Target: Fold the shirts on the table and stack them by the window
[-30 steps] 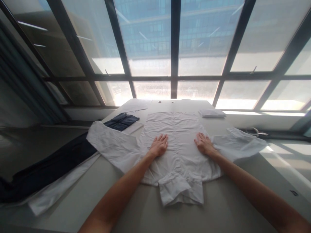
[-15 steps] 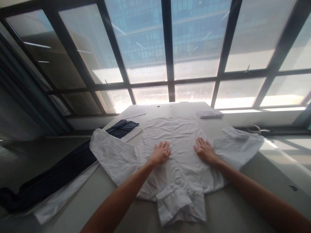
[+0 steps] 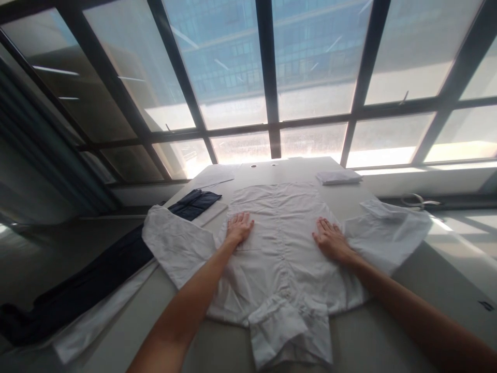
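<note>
A white button-up shirt [image 3: 272, 248] lies spread on the table, its collar toward me and its hem toward the window. Its sleeves reach out to the left and right, and wrinkles run along the front placket. My left hand [image 3: 239, 229] rests flat on the left front panel, palm down with fingers stretched. On the right front panel, close to where the sleeve lies, my right hand [image 3: 329, 238] also presses flat with its fingers extended. Neither hand grips the cloth.
Dark navy trousers [image 3: 104, 269] lie along the table's left side, over white cloth. A folded white item [image 3: 338, 177] sits at the back right of the table [image 3: 295, 168]. A pale ring-shaped object [image 3: 417, 201] lies beyond the right sleeve. Large windows [image 3: 310, 67] stand behind.
My left hand has slid outward to the left and away from me across the shirt. My right hand stays nearly in place on the cloth. The view has shifted slightly.
</note>
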`<state>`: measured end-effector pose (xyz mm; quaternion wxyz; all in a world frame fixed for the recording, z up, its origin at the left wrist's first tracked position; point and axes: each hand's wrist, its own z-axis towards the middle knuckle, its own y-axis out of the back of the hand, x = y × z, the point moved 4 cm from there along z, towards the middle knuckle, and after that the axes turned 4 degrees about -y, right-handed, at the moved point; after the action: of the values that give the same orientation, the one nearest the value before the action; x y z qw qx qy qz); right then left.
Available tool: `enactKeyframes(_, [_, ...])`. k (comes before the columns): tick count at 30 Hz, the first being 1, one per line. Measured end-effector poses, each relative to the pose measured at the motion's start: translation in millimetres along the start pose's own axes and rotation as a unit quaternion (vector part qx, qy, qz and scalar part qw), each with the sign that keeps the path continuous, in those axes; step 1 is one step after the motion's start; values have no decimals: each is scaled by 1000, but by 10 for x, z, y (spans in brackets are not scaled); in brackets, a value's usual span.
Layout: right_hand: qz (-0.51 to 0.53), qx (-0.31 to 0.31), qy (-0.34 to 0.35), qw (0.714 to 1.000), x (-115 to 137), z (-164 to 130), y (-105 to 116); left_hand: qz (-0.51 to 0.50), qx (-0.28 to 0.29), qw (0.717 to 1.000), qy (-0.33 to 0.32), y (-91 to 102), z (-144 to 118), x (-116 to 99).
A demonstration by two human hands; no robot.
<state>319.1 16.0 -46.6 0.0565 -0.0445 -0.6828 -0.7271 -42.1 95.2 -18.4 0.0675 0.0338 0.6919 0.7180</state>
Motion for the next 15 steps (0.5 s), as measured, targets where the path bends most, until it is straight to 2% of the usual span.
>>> enactKeyframes(2, [0, 2, 3, 1000, 4, -4, 15, 9, 2, 1000, 26, 7, 30, 172])
enactKeyframes(4, [-2, 5, 5, 1000, 8, -7, 29, 14, 5, 999, 35, -3, 41, 232])
enactKeyframes(13, [-29, 3, 5, 1000, 3, -14, 54, -13, -7, 999, 37, -16, 26, 178])
enactKeyframes(15, [-42, 21, 2, 999, 1, 16, 65, -21, -8, 999, 37, -16, 24, 177])
